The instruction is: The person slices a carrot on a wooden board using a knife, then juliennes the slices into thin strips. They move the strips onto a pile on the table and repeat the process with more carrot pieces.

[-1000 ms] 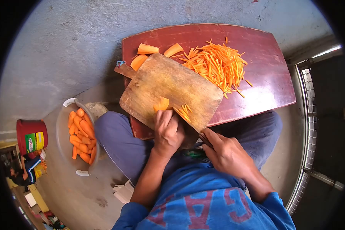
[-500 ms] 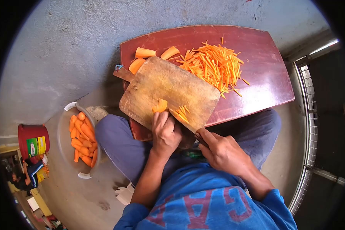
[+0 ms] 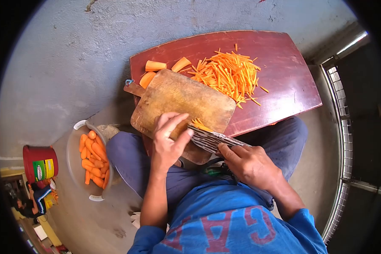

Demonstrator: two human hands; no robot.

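Note:
My right hand (image 3: pixel 252 165) is wrapped round the handle of a knife (image 3: pixel 211 139), whose broad dark-and-light patterned blade lies over the lower right edge of the wooden cutting board (image 3: pixel 186 99). Just beyond the blade are a few carrot strips (image 3: pixel 200 124). My left hand (image 3: pixel 168 142) hovers over the board's lower edge, fingers apart, with its thumb close to the blade tip. No carrot piece shows in it. A heap of carrot strips (image 3: pixel 230 76) lies on the red table (image 3: pixel 288 72) behind the board. Several carrot chunks (image 3: pixel 155 66) sit by the board's handle.
At the left on the floor stands a tub (image 3: pixel 75 156) of whole carrots (image 3: pixel 95 156). Farther left are a red bucket (image 3: pixel 29 163) and another person (image 3: pixel 34 199). A blue wall (image 3: pixel 72 76) rises behind the table, and a metal-framed door (image 3: pixel 347 148) is at the right.
My left hand has opened and moved up and left. The carrot piece it touched is no longer visible. The knife has turned, its blade face now showing beside the strips.

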